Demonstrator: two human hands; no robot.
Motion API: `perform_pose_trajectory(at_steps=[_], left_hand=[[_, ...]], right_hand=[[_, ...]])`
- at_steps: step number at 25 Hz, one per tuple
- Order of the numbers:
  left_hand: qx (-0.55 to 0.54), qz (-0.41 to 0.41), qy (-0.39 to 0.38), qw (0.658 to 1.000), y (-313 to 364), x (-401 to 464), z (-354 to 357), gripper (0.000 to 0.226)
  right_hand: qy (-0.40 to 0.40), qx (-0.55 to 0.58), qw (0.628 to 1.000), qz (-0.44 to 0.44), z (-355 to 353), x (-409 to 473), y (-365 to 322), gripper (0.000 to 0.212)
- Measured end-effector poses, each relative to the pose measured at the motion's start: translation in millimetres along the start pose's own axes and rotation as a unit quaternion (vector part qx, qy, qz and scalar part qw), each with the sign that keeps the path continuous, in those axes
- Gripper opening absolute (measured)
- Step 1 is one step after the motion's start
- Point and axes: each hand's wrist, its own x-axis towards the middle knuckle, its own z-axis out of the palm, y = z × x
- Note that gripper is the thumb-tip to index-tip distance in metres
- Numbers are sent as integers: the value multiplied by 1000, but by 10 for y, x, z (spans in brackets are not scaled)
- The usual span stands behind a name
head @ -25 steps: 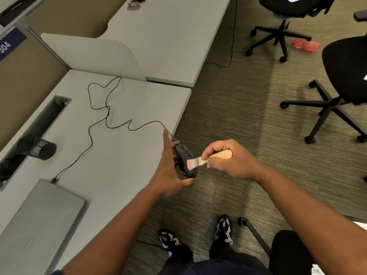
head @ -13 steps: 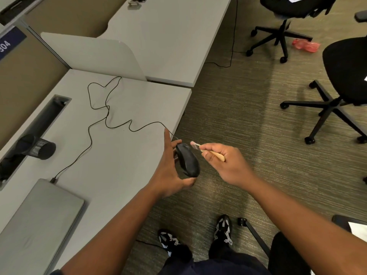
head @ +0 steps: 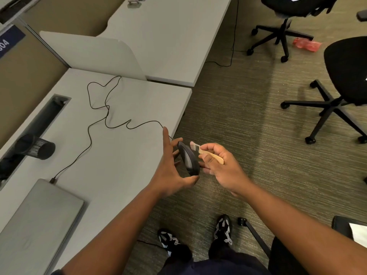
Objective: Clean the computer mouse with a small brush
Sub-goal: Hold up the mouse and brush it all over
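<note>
Laptop [head: 37,221] lies at the worktop's [head: 119,155] near left edge. Just off its right edge, the left hand [head: 170,171] grips the mouse [head: 188,158] between thumb and fingers, while the right hand [head: 220,165] pinches the brush [head: 206,152], bristles beside the mouse's far end.

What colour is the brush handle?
Light tan wood; the brush in the right hand shows in the head view.

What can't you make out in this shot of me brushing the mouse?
Head view only:
- Underside of the mouse: faces away, covered by the left hand.
- Bristle contact of the brush: too small, slightly blurred.
- Brush handle end: inside the right hand.
- Laptop: cut off by the left edge.
- Wall sign: cut off, partly legible.
</note>
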Motion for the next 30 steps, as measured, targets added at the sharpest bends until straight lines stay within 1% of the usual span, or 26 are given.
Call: perform_pose_trajectory(at_steps=[2,4,15,21,25,27,30], left_hand=[[-3,0,5,1000,-8,4,0,159],[-6,-1,8,1000,-15,7,-7,158],[-21,-2,4,1000,-53,4,-36,156],[-25,-2,5,1000,-27,-15,-20,155],[-29,-4,6,1000,-21,-13,-15,155],[-26,-10,1,1000,-21,-16,-14,156],[-22,-16,-13,1000,-32,-22,-16,156]], right_hand=[[-3,47,999,23,13,-6,15,18],[-7,69,997,33,19,-3,34,20],[4,95,994,62,0,-4,53,20],[1,97,994,58,5,-14,54,18],[-2,118,991,65,0,-27,48,19],[7,107,992,66,8,-35,28,18],[53,32,998,28,-16,-35,-47,17]])
